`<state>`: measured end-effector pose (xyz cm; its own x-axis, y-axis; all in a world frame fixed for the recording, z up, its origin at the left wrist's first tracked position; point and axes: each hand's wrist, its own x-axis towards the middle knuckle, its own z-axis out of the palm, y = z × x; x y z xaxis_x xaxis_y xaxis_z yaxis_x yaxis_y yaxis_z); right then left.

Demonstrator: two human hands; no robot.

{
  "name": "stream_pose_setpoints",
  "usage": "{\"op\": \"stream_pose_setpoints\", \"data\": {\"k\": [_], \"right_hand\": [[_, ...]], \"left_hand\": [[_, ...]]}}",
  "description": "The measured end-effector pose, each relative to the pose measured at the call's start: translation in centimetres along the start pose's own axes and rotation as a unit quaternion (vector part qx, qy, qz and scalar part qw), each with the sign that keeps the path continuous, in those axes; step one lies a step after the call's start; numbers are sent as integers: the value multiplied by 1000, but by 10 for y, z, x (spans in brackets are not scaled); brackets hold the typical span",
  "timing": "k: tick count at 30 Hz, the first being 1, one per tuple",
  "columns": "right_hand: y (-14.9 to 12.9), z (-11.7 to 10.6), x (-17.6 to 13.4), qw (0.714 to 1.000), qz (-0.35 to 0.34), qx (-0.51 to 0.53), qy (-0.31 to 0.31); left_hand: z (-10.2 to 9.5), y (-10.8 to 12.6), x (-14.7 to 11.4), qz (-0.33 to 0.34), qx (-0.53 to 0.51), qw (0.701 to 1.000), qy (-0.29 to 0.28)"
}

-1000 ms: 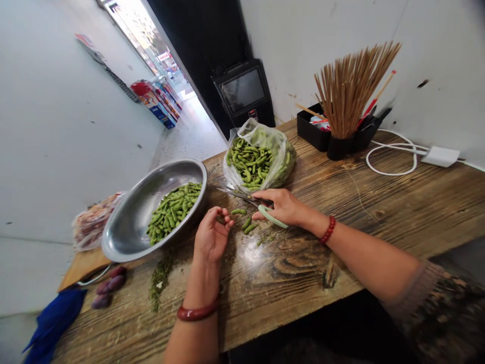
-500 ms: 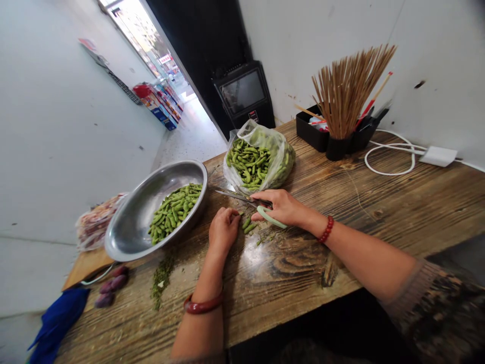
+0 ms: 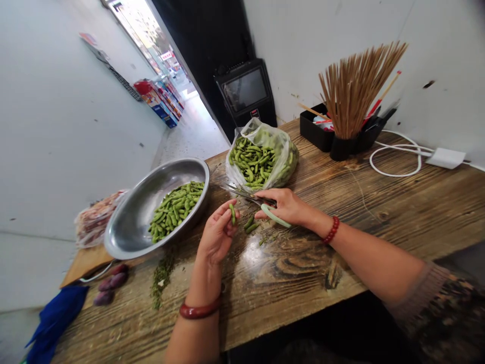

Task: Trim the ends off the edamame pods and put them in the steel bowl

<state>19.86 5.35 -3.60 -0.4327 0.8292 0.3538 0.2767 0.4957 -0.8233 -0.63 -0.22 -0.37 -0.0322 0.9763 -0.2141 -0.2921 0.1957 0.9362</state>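
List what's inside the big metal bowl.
The metal bowl holds a heap of green pods, gathered toward the side nearer the left hand. Only the heap's top layer shows; the lower pods and whatever lies beneath them are covered, so I can't tell.

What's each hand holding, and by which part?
Left hand: a pod, pinched by its side between thumb and fingers; exact contact spot partly hidden. Right hand: scissors, by the handles.
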Motion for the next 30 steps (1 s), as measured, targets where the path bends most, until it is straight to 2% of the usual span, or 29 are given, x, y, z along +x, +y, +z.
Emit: {"op": "stream_pose_setpoints", "data": {"k": [3, 5, 7, 10, 12, 15, 17, 18, 20, 22, 24, 28, 30], "right_hand": [[-2, -1, 0, 1000, 4, 2, 3], [-3, -2, 0, 1000, 7, 5, 3], [-4, -2, 1, 1000, 8, 5, 2], [-4, -3, 1, 1000, 4, 0, 1], [-3, -3, 1, 1000, 0, -1, 2], [-2, -3, 2, 1000, -12, 1, 3], [-1, -3, 2, 1000, -19, 5, 2], [-1, -3, 2, 1000, -21, 7, 1], [0, -2, 2, 1000, -21, 7, -2], [0, -2, 2, 1000, -18, 5, -2], [0, -2, 1, 1000, -13, 4, -1], [-3, -3, 2, 1000, -1, 13, 0], [-4, -3, 2, 1000, 0, 16, -3]], "left_hand": [[1, 3, -2, -11, -77, 997, -19], [1, 3, -2, -13, -89, 996, -22], [2, 1, -2, -15, -45, 999, -16], [2, -6, 0, 9, 121, 993, 9], [1, -12, 3, 65, 276, 959, 19], [-2, -21, 7, 159, 489, 857, 18], [-4, -25, 9, 180, 569, 802, 21], [-4, -26, 10, 177, 591, 787, 21], [-5, -27, 11, 164, 610, 775, 11], [-4, -26, 11, 161, 605, 779, 7], [-2, -24, 10, 162, 566, 808, 11], [3, -14, 3, 109, 354, 929, 17], [6, -9, -1, 65, 231, 971, 11]]}}
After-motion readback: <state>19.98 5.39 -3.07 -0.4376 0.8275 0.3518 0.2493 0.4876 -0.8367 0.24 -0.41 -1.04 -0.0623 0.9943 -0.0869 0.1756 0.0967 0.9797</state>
